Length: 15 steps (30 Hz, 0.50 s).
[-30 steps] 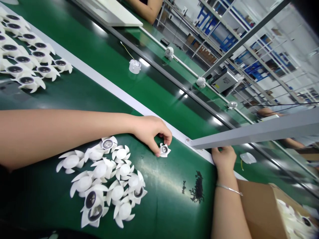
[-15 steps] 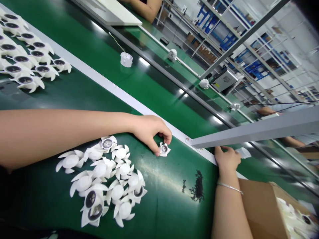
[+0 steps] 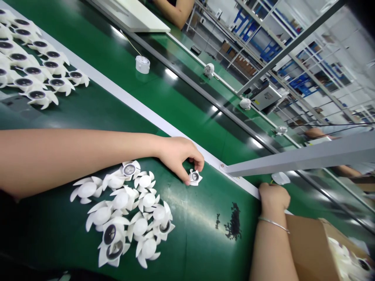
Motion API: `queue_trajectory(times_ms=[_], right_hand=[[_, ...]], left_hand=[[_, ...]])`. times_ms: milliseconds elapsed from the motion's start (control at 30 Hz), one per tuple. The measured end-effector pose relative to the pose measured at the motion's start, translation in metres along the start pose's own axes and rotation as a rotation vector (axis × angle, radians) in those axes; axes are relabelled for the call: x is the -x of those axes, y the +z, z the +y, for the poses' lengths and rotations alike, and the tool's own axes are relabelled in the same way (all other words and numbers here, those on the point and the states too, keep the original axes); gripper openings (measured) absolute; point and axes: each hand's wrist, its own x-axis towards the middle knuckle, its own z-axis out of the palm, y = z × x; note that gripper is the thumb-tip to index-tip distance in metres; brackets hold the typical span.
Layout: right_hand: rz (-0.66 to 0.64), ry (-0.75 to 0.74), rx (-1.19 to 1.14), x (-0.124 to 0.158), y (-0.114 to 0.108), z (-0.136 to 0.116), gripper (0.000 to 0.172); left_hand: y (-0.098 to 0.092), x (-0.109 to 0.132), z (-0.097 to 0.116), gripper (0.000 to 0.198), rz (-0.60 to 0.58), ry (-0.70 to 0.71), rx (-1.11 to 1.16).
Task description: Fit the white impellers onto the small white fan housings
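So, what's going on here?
A person works at a green conveyor belt with bare hands. The left hand has its fingers at a small white fan, beside a loose pile of fans. The right hand reaches over the belt's edge toward a white cup. A cardboard box sits below it.

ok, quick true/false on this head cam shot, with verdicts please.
The left hand is at the small white fan part on the green belt: true.
The silver bangle is on the left wrist: false, it is on the right wrist.
The black granules are inside the cardboard box: false, they lie on the green belt.
White fan parts lie in a loose heap below the left forearm: true.
Another person's forearm shows beyond the belt: true.
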Motion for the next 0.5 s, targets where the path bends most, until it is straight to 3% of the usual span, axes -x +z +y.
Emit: queue_trajectory(times_ms=[133,233,300,500], right_hand=[[0.007,0.019,-0.05,-0.002,-0.002,0.004,0.024],[0.085,0.005,-0.143,-0.001,0.0,0.006,0.015],[0.188,-0.022,-0.236,0.002,0.002,0.005,0.012],[0.63,-0.102,-0.603,0.019,-0.011,-0.007,0.029]], left_hand=[[0.0,0.0,0.0,0.037,0.004,0.001,-0.014],[0.0,0.0,0.0,0.038,0.003,0.003,-0.016],[0.0,0.0,0.0,0.037,0.001,0.002,-0.012],[0.0,-0.001,0.0,0.036,0.004,0.009,0.001]])
